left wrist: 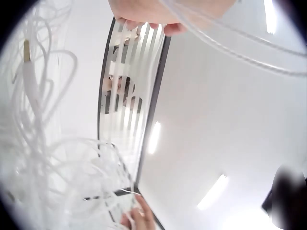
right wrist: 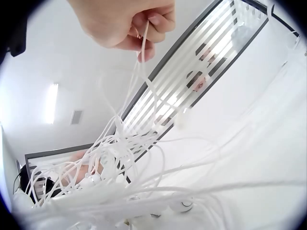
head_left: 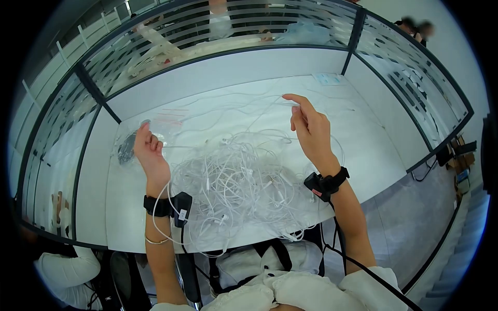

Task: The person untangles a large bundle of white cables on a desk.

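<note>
A tangled heap of white cables (head_left: 244, 181) covers the middle and front of the white table. My right hand (head_left: 311, 132) is raised beyond the heap's right side. In the right wrist view, its fingers (right wrist: 156, 28) pinch a thin white cable (right wrist: 146, 43) that runs down into the tangle. My left hand (head_left: 152, 155) is at the heap's left, fingers bent. One cable loop (head_left: 158, 207) hangs across the left wrist, and a strand passes close by the fingertips; I cannot tell whether they hold it. Pale connectors (left wrist: 29, 81) show among the strands.
A clear plastic bag (head_left: 168, 122) and a dark grey bundle (head_left: 127, 147) lie at the table's left. Loose strands stretch toward the back, near a pale blue packet (head_left: 329, 79). Framed partitions (head_left: 223, 67) enclose the back and sides. A black cord (head_left: 358, 264) runs along the right arm.
</note>
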`<action>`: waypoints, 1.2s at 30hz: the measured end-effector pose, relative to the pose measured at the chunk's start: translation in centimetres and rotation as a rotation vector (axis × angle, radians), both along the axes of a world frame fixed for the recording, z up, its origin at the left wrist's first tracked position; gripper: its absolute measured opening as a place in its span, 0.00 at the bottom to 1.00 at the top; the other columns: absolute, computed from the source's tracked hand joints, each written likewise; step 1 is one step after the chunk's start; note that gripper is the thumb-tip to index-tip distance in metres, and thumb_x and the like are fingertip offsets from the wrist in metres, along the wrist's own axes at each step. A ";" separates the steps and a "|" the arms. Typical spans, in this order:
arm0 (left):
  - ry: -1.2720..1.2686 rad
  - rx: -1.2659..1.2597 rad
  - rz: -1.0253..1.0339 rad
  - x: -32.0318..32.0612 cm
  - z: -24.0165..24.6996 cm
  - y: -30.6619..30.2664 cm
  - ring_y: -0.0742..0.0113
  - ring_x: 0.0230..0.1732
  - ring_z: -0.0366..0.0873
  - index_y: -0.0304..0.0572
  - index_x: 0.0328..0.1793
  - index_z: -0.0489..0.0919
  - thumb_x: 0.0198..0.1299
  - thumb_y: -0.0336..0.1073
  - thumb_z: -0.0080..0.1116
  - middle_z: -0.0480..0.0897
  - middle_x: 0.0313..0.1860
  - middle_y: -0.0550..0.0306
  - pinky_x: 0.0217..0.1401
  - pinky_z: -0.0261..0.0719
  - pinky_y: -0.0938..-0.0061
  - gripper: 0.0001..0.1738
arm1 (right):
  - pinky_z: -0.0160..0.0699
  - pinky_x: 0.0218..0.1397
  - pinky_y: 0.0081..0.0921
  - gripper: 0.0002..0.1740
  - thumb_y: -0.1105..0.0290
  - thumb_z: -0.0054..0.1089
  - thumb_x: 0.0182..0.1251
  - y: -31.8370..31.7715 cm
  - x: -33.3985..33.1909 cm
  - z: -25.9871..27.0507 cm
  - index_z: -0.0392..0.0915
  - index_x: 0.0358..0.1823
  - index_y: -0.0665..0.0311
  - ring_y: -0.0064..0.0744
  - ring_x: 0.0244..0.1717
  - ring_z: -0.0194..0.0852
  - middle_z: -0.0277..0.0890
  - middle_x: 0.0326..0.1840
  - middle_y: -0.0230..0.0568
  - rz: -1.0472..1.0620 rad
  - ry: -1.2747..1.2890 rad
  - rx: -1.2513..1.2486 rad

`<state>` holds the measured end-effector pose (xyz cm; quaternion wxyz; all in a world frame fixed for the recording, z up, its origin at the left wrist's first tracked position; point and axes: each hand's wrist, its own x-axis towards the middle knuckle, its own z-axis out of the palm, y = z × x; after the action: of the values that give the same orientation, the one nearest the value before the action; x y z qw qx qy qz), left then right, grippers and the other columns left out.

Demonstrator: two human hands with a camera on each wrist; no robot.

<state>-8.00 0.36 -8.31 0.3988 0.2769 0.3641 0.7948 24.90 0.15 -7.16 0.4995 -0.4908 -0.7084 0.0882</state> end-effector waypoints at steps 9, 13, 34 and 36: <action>0.453 0.119 0.063 2.4 1.4 -0.7 0.84 0.16 0.49 0.40 0.41 0.76 0.71 0.42 0.47 0.59 0.19 0.71 0.18 0.48 0.84 0.14 | 0.64 0.23 0.22 0.19 0.75 0.46 0.68 -0.2 0.2 0.4 0.74 0.58 0.53 0.24 0.15 0.65 0.66 0.14 0.32 0.074 0.007 0.019; 0.456 0.175 0.110 2.9 2.4 -1.6 0.84 0.15 0.51 0.39 0.43 0.75 0.73 0.43 0.41 0.62 0.18 0.69 0.17 0.48 0.85 0.16 | 0.63 0.23 0.19 0.19 0.75 0.46 0.67 -0.4 0.5 0.5 0.73 0.59 0.55 0.18 0.16 0.63 0.67 0.13 0.31 0.360 0.093 -0.040; 0.490 0.469 -0.045 7.0 10.7 -4.9 0.78 0.11 0.59 0.38 0.52 0.69 0.74 0.43 0.33 0.72 0.15 0.54 0.12 0.49 0.84 0.18 | 0.72 0.52 0.31 0.08 0.69 0.55 0.65 -0.2 -3.4 2.3 0.80 0.42 0.60 0.36 0.47 0.75 0.79 0.43 0.36 0.523 -0.067 0.070; 0.480 0.500 -0.070 7.1 11.5 -4.5 0.77 0.11 0.59 0.37 0.52 0.70 0.74 0.42 0.34 0.74 0.15 0.54 0.12 0.49 0.84 0.17 | 0.69 0.53 0.32 0.08 0.68 0.55 0.65 -0.3 -4.8 2.8 0.80 0.40 0.60 0.36 0.44 0.74 0.79 0.39 0.35 0.621 -0.139 0.141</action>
<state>-0.94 -4.12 3.14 0.2489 0.5572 0.2319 0.7575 20.09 -0.16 -4.31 0.4322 -0.2201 -0.8610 0.1533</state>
